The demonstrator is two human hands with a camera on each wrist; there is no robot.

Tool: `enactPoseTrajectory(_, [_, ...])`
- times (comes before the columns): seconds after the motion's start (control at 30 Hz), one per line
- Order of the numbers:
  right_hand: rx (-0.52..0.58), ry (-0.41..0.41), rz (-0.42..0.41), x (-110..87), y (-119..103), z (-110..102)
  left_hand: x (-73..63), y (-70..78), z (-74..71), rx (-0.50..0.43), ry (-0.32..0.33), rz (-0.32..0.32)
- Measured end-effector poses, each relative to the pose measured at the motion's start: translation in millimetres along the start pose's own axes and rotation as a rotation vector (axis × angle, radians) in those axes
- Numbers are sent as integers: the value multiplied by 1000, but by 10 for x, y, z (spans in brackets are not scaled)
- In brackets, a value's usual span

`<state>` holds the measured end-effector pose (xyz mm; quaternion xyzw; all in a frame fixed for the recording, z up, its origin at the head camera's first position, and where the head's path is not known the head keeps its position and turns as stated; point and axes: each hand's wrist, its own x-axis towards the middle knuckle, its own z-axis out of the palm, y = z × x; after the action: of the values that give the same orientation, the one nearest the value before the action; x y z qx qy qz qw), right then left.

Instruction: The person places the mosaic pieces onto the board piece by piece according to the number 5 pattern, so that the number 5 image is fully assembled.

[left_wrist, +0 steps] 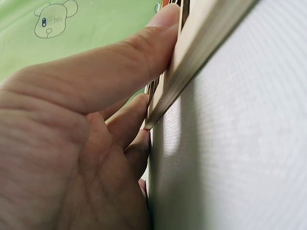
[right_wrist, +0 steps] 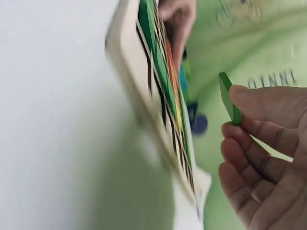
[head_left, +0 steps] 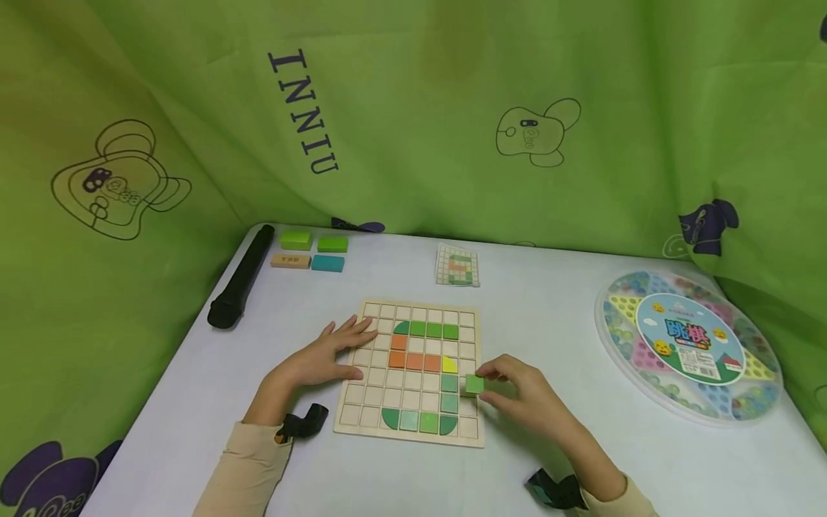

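Note:
A wooden grid board (head_left: 368, 396) lies flat on the white table, with green, orange and yellow tiles set in some of its squares. Between thumb and fingers my right hand (head_left: 533, 402) pinches a green square tile (head_left: 474, 384) over the board's right side. The right wrist view shows that tile (right_wrist: 229, 98) edge-on, apart from the board. My left hand (head_left: 323, 357) rests with spread fingers on the board's left edge. Up close in the left wrist view, the left thumb (left_wrist: 110, 62) touches the rim of the board (left_wrist: 192, 52).
Behind the board lies a small printed card (head_left: 457, 266) with a coloured grid pattern. Several blocks (head_left: 327, 263) and a black microphone (head_left: 242, 276) are at the back left. A round Chinese checkers box (head_left: 688, 345) sits on the right. Green curtain (head_left: 413, 129) surrounds the table.

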<state>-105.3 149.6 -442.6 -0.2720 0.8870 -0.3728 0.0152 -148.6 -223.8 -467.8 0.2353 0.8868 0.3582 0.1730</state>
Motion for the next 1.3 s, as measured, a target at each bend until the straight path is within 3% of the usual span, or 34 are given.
enactPoseTrajectory(0.1, [59, -55, -32, 97, -120, 149, 2, -6, -2, -6, -5, -4])
enactPoseTrajectory(0.23, [93, -124, -9, 196, -246, 316, 3, -10, -4, -5, -8, -7])
enactPoseTrajectory(0.63, [5, -201, -28, 508, -531, 759, -8, 1, -1, 8, -2, -4])
enactPoseTrajectory(0.9, [-40, -223, 12, 601, -594, 861, -8, 7, -17, 6, -3, 0])
enactPoseTrajectory(1.3, [-60, -248, -14, 590, -616, 845, -4, -22, -4, 17, -3, 11])
